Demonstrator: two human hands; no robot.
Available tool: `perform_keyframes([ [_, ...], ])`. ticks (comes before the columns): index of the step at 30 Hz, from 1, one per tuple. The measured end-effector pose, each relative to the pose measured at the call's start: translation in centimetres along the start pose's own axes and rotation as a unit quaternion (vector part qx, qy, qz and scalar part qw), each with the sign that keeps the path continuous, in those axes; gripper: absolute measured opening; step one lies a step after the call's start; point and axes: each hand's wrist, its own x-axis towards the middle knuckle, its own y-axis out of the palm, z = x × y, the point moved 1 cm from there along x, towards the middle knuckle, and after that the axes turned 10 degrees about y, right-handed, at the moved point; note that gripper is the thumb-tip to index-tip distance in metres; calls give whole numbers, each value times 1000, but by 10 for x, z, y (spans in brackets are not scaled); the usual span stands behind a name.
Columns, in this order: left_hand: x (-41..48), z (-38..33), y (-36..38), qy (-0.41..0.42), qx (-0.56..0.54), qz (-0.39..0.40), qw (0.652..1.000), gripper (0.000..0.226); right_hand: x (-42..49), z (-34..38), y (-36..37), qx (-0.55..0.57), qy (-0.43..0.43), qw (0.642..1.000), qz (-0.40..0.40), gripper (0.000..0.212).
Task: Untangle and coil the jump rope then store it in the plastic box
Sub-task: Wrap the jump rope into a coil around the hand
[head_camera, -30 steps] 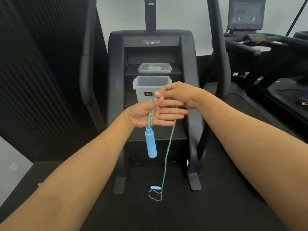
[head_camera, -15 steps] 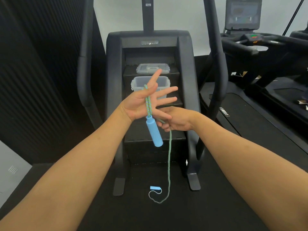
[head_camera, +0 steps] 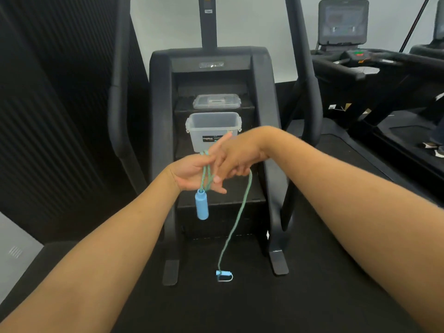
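A green jump rope (head_camera: 236,217) is wound in loops over my left hand (head_camera: 192,173), whose fingers are spread straight, palm up. One blue handle (head_camera: 201,205) hangs below that palm. My right hand (head_camera: 236,157) reaches across the left fingers and pinches the rope, which drops from it to the floor. The second blue handle (head_camera: 223,275) lies on the dark floor. The clear plastic box (head_camera: 212,133) stands open on a step of the stair machine, just beyond my hands.
The box's lid (head_camera: 216,101) lies on the step above the box. The black stair machine (head_camera: 209,68) has side rails left and right. A treadmill (head_camera: 374,61) stands at the right, with someone's shoes (head_camera: 432,147) at the far right edge.
My right hand rose from under my left hand to over its fingers, carrying the rope up. The rope on the floor pulled straighter and the floor handle shifted slightly.
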Motion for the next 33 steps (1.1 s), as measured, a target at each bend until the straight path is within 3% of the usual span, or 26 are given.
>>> perform_keyframes([
  [3, -5, 8, -3, -23, 7, 13, 1000, 87, -16, 5, -23, 46, 10, 996, -74, 13],
  [7, -6, 12, 11, -19, -15, 43, 999, 83, -25, 0, -42, 85, -7, 983, -162, 10],
  [15, -3, 17, 22, -47, -34, 38, 998, 81, -17, -15, -39, 98, -50, 971, -214, 26],
  [19, 1, 11, 38, -55, -22, 73, 996, 84, -14, -22, -39, 81, -63, 965, -241, 24],
  [23, 6, -4, 53, -55, 8, 127, 990, 80, -12, -31, -38, 108, -79, 961, -243, 22],
  [28, 8, -18, 69, -60, 41, 171, 983, 87, -14, -39, -40, 230, -149, 941, -197, 13],
  [33, 13, -28, 82, -52, 38, 180, 982, 95, -15, -29, -47, 304, -220, 909, -184, 22],
])
